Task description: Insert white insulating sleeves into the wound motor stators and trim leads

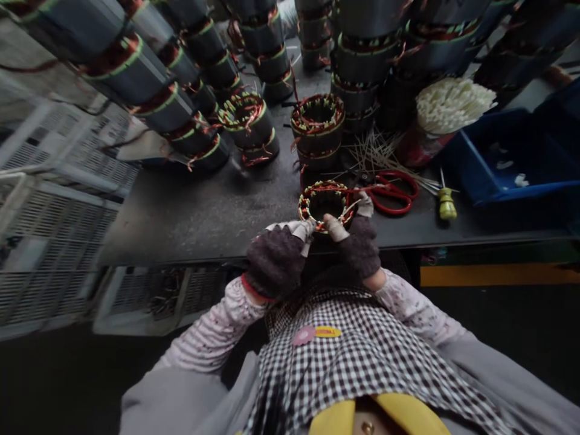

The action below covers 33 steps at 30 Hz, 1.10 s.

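Black and white checks cover the apron nearest us, and a pink badge sits on its front, touching a yellow tag. Our flowered sleeves run up to dark gloves. To the left, beside the table, we see slotted grey baskets.

Both hands meet at the table's near edge, around a wire ring whose open end faces up. Our left hand bunches its pale-wrapped fingers at the near left edge of the ring; we cannot tell whether they pinch it. Our right hand lays its thumb on the near rim and its forefinger at the right side, so the two stand apart; whether they grip the ring, we cannot tell. A pale strip crosses the right rim beside that forefinger.

Just right of the ring we find red-handled scissors, then a small tool with a yellow handle. Beyond the scissors, loose thin sticks lie next to a red jar packed with white sticks. Farther right is a blue bin holding white bits.

Past the ring stand two short stacks of dark, wire-topped cylinders. Farthest from us, tall stacks of similar cylinders fill both sides.
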{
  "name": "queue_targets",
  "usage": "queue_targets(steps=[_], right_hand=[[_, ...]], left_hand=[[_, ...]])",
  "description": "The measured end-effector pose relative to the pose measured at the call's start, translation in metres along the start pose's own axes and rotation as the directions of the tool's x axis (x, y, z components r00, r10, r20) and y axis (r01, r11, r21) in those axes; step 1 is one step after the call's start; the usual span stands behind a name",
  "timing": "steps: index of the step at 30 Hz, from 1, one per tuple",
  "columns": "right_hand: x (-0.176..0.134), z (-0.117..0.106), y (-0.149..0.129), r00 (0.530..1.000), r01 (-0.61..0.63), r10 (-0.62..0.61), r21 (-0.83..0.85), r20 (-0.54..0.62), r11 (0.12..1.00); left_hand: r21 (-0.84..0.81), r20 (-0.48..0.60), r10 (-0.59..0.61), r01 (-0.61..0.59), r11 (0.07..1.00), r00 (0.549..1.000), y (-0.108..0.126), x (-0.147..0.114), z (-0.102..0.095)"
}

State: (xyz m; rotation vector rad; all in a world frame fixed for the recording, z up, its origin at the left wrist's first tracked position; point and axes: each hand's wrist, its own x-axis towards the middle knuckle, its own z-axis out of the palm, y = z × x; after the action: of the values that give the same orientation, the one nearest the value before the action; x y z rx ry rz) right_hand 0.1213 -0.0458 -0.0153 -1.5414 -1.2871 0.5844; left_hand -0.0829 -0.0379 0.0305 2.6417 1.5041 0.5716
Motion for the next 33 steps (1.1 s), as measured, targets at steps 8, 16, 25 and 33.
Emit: queue_targets(steps=[8,16,25,33], right_hand=[[0.092,-0.026,0.002,0.790,0.066,-0.257,0.339,0.557,0.939],[0.106,-0.089,0.040,0.976,0.065,0.002,0.302,-0.217,0.951],[0.190,-0.116,0.068,0.795,0.126,-0.118,-0.028,-0.594,0.992],[0.122,-0.127,0.049,0.688,0.377,-0.285,-0.008,-0.668,0.926]], left_hand=[[-0.047,0.447,0.481,-0.518,0.854,0.754,-0.021,0.085,-0.053],[-0.210,0.022,0.467,-0.453,0.866,0.884,-0.019,0.040,-0.012],[-0.240,-0.297,0.401,-0.474,0.847,0.867,-0.011,0.055,0.019],[-0.258,-0.353,0.102,-0.202,0.945,0.930,0.015,0.054,0.042]])
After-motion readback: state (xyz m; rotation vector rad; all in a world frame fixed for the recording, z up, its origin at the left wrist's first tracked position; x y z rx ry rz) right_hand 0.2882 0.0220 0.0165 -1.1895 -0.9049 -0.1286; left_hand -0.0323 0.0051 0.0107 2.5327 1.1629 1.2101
